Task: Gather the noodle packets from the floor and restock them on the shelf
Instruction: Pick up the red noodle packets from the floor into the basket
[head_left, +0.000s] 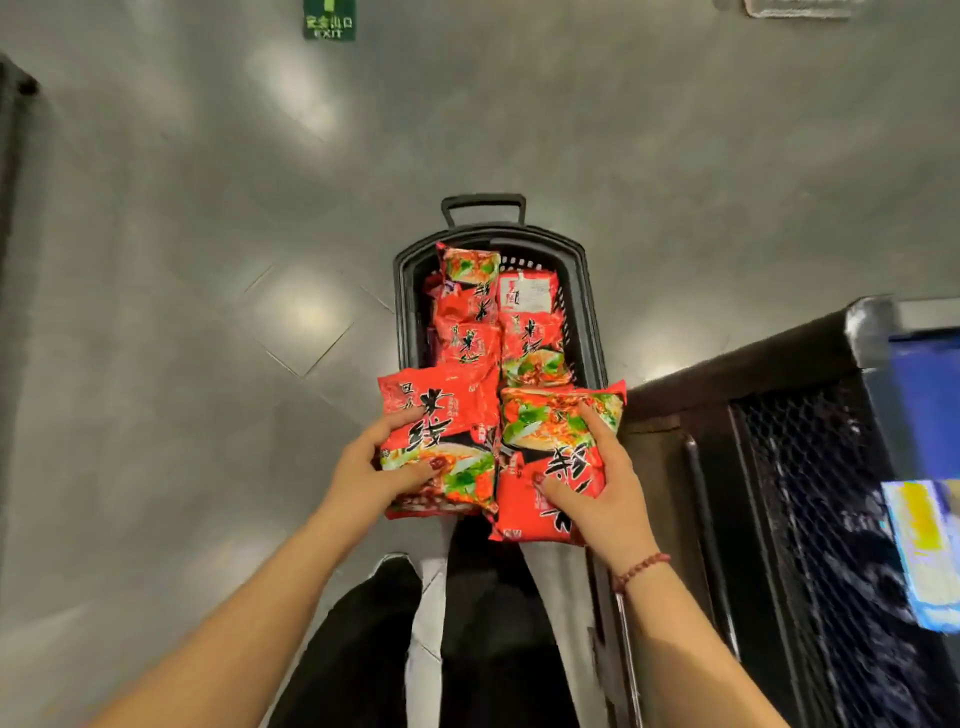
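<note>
A black shopping basket (408, 312) stands on the grey floor ahead of me, filled with several red noodle packets (470, 312). My left hand (374, 467) grips one red noodle packet (441, 410) by its left side, above the basket's near end. My right hand (597, 483) grips a second red noodle packet (540, 426) right beside the first, and their edges touch. Both packets are lifted clear of the basket.
A dark shelf unit (779, 467) with a mesh panel and blue and yellow price labels (919, 545) fills the right side. A green exit sign (330, 21) is stuck on the floor far ahead. My dark trousers and shoes (395, 566) show below.
</note>
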